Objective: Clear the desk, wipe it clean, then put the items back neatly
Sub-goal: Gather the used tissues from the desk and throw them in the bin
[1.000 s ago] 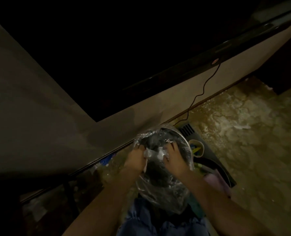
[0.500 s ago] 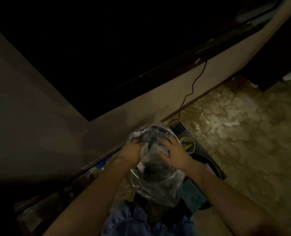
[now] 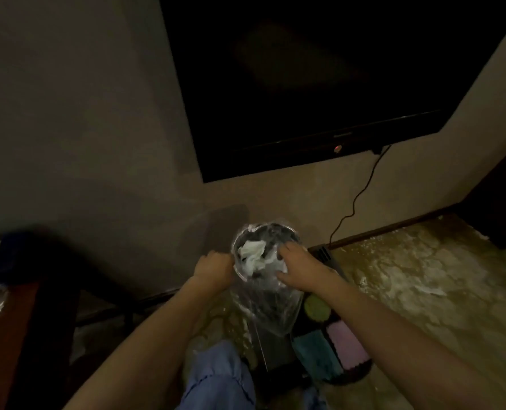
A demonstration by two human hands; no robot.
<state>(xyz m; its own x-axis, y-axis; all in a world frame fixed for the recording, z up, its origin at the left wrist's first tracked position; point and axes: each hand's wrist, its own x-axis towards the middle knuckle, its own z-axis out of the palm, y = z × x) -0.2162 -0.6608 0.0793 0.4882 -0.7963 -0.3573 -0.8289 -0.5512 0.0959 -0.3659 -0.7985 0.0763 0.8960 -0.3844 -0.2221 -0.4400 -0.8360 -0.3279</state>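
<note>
While both hands (image 3: 254, 266) grip, the bag (image 3: 265, 279) (clear plastic) now gapes.

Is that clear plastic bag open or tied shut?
Open. The left hand grips the clear plastic bag at its rim, the right hand rests at its mouth, and crumpled white paper shows inside.

left arm: bare forearm enters from about 7 o'clock and runs up toward the middle of the view.
left hand (image 3: 213, 269): fist-like, fingers curled tight on the edge of what it holds, knuckles toward 12 o'clock.
right arm: bare forearm enters from about 4 o'clock, angled toward 10 o'clock.
right hand (image 3: 297, 266): palm down, fingers bent and spread, pressing downward; thumb at 7 o'clock of the hand.
legs: blue trouser knee at 6 o'clock.
</note>
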